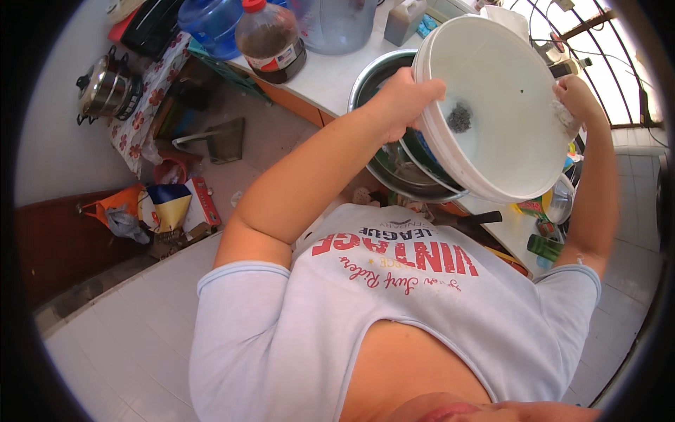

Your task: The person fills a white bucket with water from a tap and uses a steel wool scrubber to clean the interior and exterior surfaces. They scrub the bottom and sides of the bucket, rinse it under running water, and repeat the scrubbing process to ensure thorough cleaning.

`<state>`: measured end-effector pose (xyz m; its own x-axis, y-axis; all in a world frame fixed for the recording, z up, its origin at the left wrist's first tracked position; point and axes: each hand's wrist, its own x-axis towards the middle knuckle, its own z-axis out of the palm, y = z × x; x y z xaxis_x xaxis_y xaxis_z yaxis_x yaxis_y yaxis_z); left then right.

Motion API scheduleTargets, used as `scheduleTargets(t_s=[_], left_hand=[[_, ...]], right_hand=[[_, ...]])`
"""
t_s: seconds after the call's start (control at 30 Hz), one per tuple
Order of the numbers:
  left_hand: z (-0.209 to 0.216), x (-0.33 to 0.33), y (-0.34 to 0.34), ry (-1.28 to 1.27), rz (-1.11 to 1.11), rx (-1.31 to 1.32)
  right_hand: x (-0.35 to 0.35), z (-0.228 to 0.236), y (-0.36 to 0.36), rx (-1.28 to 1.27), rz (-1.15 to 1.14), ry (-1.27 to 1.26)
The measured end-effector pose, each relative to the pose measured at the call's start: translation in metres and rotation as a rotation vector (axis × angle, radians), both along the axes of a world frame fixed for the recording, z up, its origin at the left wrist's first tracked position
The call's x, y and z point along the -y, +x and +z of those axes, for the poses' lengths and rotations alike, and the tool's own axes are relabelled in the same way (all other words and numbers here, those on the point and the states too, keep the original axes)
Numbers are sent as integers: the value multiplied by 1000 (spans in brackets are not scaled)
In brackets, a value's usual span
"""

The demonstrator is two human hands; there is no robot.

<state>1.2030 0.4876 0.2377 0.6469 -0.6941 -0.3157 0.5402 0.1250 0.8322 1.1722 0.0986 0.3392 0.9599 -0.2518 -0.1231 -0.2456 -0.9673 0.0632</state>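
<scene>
White bucket (pixel 503 116): tilted, partly over steel basin (pixel 356 88). Left hand (pixel 410 100): above basin, pinching bucket rim. Right hand (pixel 579 98): right of basin, at bucket wall; finger closure cannot be told. Caution: slack left grip could drop bucket; steeper tilt could spill grey clump (pixel 460 118)

Your head-worn left fisheye looks steeply down past your T-shirt (pixel 253 330), which fills much of the near lower half; the white plastic bucket (pixel 496 67) sits farther off, the countertop (pixel 328 79) beyond it, the window grille (pixel 589 25) bending at upper right.
</scene>
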Motion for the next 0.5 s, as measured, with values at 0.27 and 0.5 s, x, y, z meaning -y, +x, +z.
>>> scheduleTargets(t_s=[0.27,0.5], left_hand=[[-18,-12,39,-20,-86,-67],[-24,-7,103,-44,-318,-39]], right_hand=[[-17,-20,14,-69,-142,-20],[-17,-34,-11,-40,-319,147]])
